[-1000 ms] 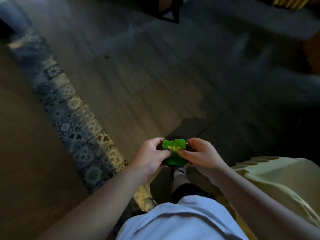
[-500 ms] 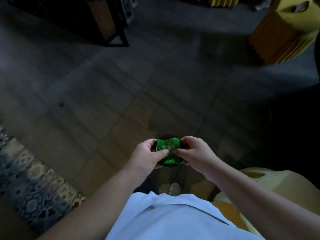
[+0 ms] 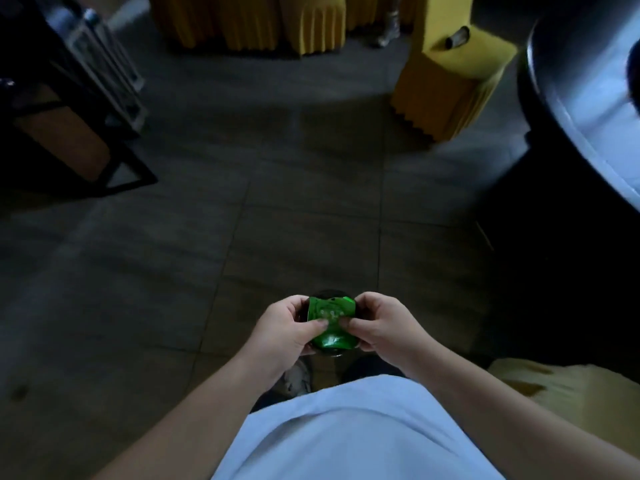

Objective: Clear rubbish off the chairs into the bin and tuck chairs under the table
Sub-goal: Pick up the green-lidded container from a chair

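Note:
A shiny green wrapper (image 3: pixel 331 322) lies crumpled over a small dark round object, held in front of my waist. My left hand (image 3: pixel 287 327) grips its left side and my right hand (image 3: pixel 379 325) its right side, thumbs pressed on the green foil. A chair in a yellow cover (image 3: pixel 446 77) stands at the upper right, with a small tube-like piece of rubbish (image 3: pixel 457 36) lying on its seat. The dark round table (image 3: pixel 568 98) curves along the right edge. No bin shows in the view.
A dark wooden stand (image 3: pixel 69 109) with a rack of bottles sits at the upper left. A long yellow skirted table (image 3: pixel 249 22) runs along the top. Another yellow-covered seat (image 3: pixel 561 393) is by my right hip. Grey floor tiles (image 3: pixel 242 220) spread between.
My view has swung up and to the right, away from the patterned rug; the yellow chair and the round table have come into sight. Both hands keep their hold on the green wrapper.

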